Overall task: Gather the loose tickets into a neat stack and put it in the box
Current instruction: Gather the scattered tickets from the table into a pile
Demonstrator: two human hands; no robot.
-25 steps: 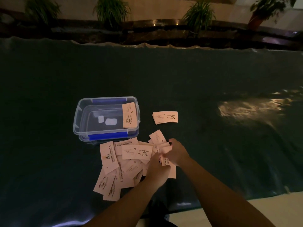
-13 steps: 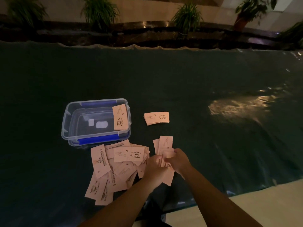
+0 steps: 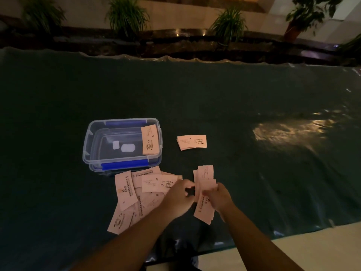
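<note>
Head view, dim light: right hand closed around a fanned bunch of held tickets, their upper ends sticking out beyond the fingers and lower ends hanging below the palm, edges not squared. Left hand immediately beside it, fingers curled with the tips toward the bunch; whether they pinch a ticket or only touch one cannot be told through the blur. Left of both hands: spread of loose tickets, overlapping at many angles, partly under the left wrist. Beyond that spread, up and left of the grip: clear plastic box with blue latches, lid off, near wall just short of the topmost loose tickets; one ticket in box lying against its right end. Straight beyond the grip, apart from it: small squared stack lying flat on the dark green table cover. Right of the grip and past the stack: bare cover with a glare patch. Toward the person: cover edge near, pale floor below. Far edge: dark ledge with potted plants.
</note>
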